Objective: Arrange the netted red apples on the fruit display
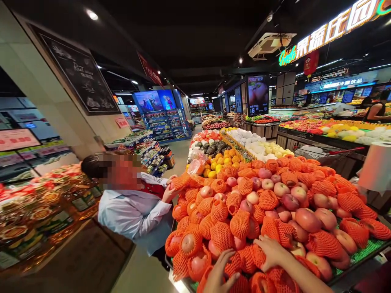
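Before me is a heap of apples [307, 219], many wrapped in orange foam nets [220, 234]. My left hand [219, 273] is low over the near edge of the heap, its fingers and thumb apart, with netted fruit just beyond it. To its right, my right hand [273, 253] reaches in with its fingers and thumb around an orange foam net [258, 257]; whether an apple is inside cannot be seen. Across the left corner, a co-worker in a light blue shirt [131, 213] holds a netted fruit [181, 181] in both hands.
Oranges [217, 163], dark netted fruit [210, 147] and pale wrapped fruit [249, 140] lie behind the apples. Bottles of golden oil [51, 215] stand at left. A paper roll [376, 167] rises at right, near a shopping cart [326, 152]. The stand's black rim [351, 273] borders the heap.
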### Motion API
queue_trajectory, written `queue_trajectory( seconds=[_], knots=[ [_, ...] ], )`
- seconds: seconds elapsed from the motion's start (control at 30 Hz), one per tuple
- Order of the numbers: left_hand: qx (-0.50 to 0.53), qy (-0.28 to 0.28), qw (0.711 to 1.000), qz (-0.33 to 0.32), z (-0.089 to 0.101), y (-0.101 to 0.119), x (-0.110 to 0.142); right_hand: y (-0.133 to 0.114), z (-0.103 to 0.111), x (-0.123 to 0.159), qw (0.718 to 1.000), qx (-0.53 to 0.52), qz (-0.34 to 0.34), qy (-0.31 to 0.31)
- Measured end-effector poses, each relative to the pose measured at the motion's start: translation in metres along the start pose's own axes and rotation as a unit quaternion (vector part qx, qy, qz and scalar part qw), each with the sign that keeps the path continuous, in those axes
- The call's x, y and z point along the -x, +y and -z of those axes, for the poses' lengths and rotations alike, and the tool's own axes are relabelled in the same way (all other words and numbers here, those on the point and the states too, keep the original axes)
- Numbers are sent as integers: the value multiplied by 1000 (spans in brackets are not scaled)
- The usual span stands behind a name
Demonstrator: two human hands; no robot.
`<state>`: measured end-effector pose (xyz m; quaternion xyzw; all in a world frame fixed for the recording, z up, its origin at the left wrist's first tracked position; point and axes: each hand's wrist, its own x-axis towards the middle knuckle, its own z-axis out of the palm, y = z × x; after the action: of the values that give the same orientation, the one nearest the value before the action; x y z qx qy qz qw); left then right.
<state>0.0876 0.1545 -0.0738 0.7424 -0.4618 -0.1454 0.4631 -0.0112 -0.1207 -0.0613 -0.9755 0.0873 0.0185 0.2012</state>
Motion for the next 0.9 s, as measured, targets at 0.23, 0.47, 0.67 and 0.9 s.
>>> queue_trajectory(
  seconds=[0.23,0.47,0.67,0.9],
  knots=[
    [0,-17,1000,23,1,8,3,-12,-16,20,999,-10,-9,34],
    [17,10,999,31,4,6,12,11,14,33,953,-57,-5,298],
    [18,23,998,61,13,14,19,51,26,16,914,93,-101,383],
    [78,27,995,64,11,38,10,-6,25,40,801,-18,-14,599]
  ],
)
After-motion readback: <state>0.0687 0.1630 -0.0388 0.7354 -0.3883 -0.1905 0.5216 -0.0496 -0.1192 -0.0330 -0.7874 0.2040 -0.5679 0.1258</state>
